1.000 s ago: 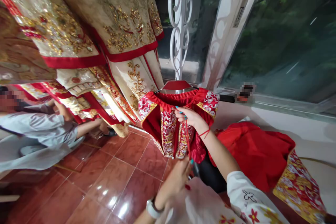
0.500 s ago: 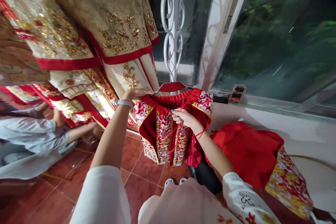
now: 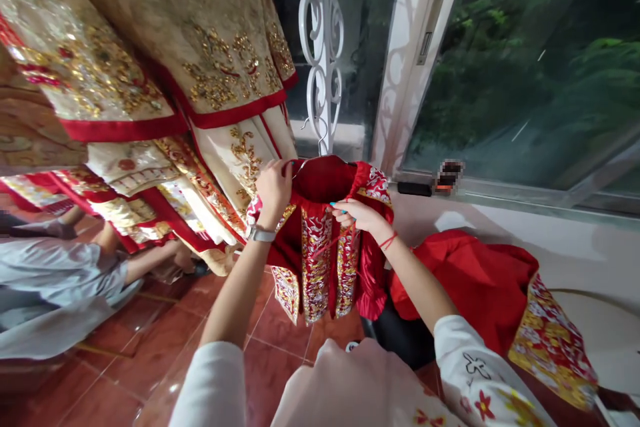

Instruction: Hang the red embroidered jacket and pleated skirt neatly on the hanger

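A red garment [image 3: 316, 267] with silver and gold embroidered panels hangs in front of me. Its gathered top edge spreads wide around a thin wire hanger [image 3: 323, 147]. My left hand [image 3: 274, 188] is closed at the left side of that edge, by the hanger's sloping arm; the fingertips are partly hidden. At the front of the opening, my right hand [image 3: 359, 215] pinches the gathered edge between thumb and fingers. A thin red cord [image 3: 353, 240] dangles below the right hand.
Cream and red gowns [image 3: 225, 73] with gold sequins hang at left. White scrollwork [image 3: 323, 47] stands behind the hanger. Red cloth [image 3: 465, 273] with an embroidered panel lies at right, beside a black seat [image 3: 397, 333]. A black object [image 3: 414, 189] rests on the window sill. Another person [image 3: 65, 280] sits at far left.
My left hand has turned and moved right, its back now raised over the garment's left edge. The garment's opening gapes wider, showing more of the red inside. The right hand keeps its pinch.
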A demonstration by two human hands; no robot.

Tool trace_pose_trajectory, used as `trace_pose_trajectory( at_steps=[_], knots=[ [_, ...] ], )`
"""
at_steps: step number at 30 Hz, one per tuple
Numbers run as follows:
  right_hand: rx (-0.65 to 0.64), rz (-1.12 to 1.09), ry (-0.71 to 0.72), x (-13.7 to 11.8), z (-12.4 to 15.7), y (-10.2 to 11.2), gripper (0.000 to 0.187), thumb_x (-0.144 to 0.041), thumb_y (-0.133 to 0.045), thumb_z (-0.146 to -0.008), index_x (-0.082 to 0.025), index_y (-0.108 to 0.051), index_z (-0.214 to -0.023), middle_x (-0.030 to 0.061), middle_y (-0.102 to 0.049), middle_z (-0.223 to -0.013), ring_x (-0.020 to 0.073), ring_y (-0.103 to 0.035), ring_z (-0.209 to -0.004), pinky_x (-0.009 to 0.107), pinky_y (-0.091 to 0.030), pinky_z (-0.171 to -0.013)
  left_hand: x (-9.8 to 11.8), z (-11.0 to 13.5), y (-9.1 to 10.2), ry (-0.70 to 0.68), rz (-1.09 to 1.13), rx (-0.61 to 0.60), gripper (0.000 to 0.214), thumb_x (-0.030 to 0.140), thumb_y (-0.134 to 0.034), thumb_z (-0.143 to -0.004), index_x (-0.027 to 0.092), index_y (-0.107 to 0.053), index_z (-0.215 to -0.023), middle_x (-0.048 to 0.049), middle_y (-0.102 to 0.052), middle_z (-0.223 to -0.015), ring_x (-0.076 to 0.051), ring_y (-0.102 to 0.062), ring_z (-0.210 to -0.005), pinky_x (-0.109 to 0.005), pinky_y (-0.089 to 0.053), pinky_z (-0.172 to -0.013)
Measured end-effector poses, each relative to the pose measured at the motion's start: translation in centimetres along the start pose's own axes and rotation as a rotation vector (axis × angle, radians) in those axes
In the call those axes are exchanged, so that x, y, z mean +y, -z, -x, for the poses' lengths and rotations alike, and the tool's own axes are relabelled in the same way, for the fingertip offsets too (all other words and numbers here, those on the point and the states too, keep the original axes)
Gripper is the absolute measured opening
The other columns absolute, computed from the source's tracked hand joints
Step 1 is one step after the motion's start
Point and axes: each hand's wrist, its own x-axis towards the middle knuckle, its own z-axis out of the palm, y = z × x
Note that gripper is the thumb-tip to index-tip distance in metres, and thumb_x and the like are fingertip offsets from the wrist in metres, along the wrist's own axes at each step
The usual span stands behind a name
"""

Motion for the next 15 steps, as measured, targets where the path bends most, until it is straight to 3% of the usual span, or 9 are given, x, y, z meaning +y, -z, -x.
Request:
trace_pose_trajectory(
  at_steps=[2,7,9,11,12,15],
  knots=[
    [-0.002,0.001,0.03,-0.3,0.9,0.6,0.036,-0.036,-0.082,-0.075,-0.016,-0.052,-0.07,-0.0104,-0.038,-0.056,0.0009,-0.021,-0.043,0.017,-0.011,-0.04,-0.3,0.5,0.6,0.002,0.047,-0.042,0.032,0.038,-0.051,-0.092,0.015,-0.072,-0.092,-0.0117,-0.07,-0.091,-0.024,-0.064,-0.084,-0.032,-0.046,-0.078],
    [0.048,0.002,0.061,1.9,1.6,1.0,0.052,-0.047,-0.092,-0.054,-0.016,-0.053,-0.067,-0.0125,-0.034,-0.054,-0.0002,-0.02,-0.043,0.017,-0.009,-0.04,-4.8,0.7,2.6,-0.102,0.335,-0.497,0.047,0.057,-0.056,-0.085,0.016,-0.07,-0.102,-0.0095,-0.073,-0.099,-0.024,-0.064,-0.089,-0.031,-0.05,-0.081],
    [0.037,0.01,0.039,2.8,1.2,0.7,0.052,-0.048,-0.092,-0.054,-0.015,-0.053,-0.067,-0.0115,-0.037,-0.055,-0.0005,-0.022,-0.043,0.017,-0.01,-0.041,-6.5,0.7,3.0,-0.069,0.364,-0.574,0.053,0.06,-0.06,-0.08,0.016,-0.069,-0.106,-0.009,-0.073,-0.101,-0.025,-0.064,-0.091,-0.033,-0.051,-0.08],
    [0.013,0.023,0.023,3.1,0.8,0.6,0.05,-0.046,-0.092,-0.056,-0.014,-0.055,-0.068,-0.0112,-0.037,-0.056,-0.0004,-0.022,-0.043,0.018,-0.01,-0.041,-7.1,1.0,3.0,-0.047,0.321,-0.519,0.05,0.058,-0.058,-0.082,0.015,-0.069,-0.104,-0.0093,-0.073,-0.097,-0.026,-0.064,-0.089,-0.036,-0.051,-0.083],
    [0.003,0.03,0.014,3.1,0.6,0.7,0.048,-0.046,-0.091,-0.058,-0.014,-0.056,-0.068,-0.0114,-0.036,-0.055,-0.0004,-0.022,-0.043,0.018,-0.009,-0.041,-7.0,1.5,2.8,-0.051,0.292,-0.435,0.046,0.055,-0.058,-0.084,0.014,-0.069,-0.102,-0.0098,-0.072,-0.097,-0.027,-0.064,-0.091,-0.038,-0.05,-0.086],
    [-0.013,0.027,-0.019,2.7,0.2,1.1,0.044,-0.041,-0.089,-0.062,-0.014,-0.055,-0.067,-0.0119,-0.034,-0.054,-0.0001,-0.022,-0.043,0.018,-0.008,-0.042,-4.9,5.4,1.5,-0.068,0.236,-0.024,0.031,0.042,-0.059,-0.086,0.016,-0.068,-0.102,-0.0118,-0.066,-0.105,-0.029,-0.059,-0.106,-0.044,-0.045,-0.099]
  ],
)
